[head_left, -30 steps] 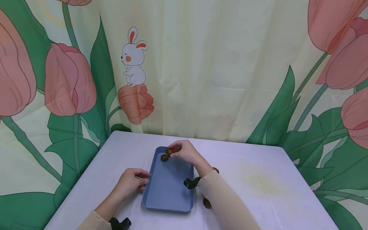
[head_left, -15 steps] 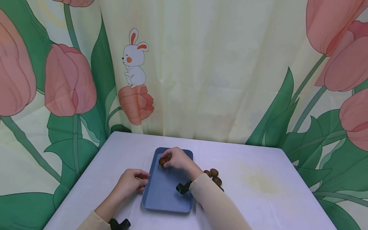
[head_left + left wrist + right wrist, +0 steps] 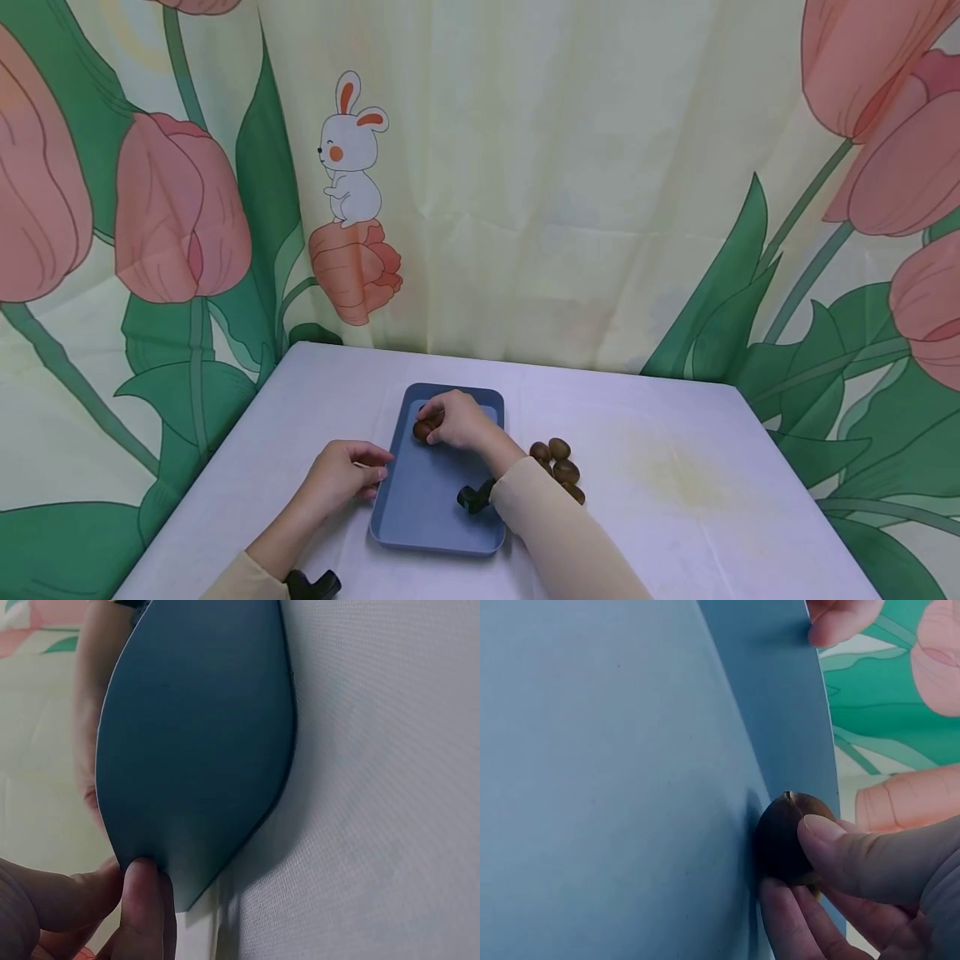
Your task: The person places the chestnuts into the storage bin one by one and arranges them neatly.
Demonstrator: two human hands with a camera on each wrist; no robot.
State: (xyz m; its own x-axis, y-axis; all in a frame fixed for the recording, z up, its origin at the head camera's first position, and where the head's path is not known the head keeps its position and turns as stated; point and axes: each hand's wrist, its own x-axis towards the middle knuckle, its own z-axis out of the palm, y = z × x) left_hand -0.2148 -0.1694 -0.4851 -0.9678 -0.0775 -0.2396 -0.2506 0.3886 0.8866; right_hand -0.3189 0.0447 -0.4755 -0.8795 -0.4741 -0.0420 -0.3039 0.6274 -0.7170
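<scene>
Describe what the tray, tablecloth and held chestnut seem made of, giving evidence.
Tray: probably plastic, matte; its blue is even and its surface smooth.
Tablecloth: likely woven fabric, dull white; fine texture shows up close.
Chestnut: seemingly natural shell, dark brown, low sheen; the pointed tip suggests it, though imitation is possible.

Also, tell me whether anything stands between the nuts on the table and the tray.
Yes: in the head view the right sleeve and its black wrist device cross over the right side of the tray beside the nuts. The tray's raised rim also lies between; nothing else visible does.
</scene>
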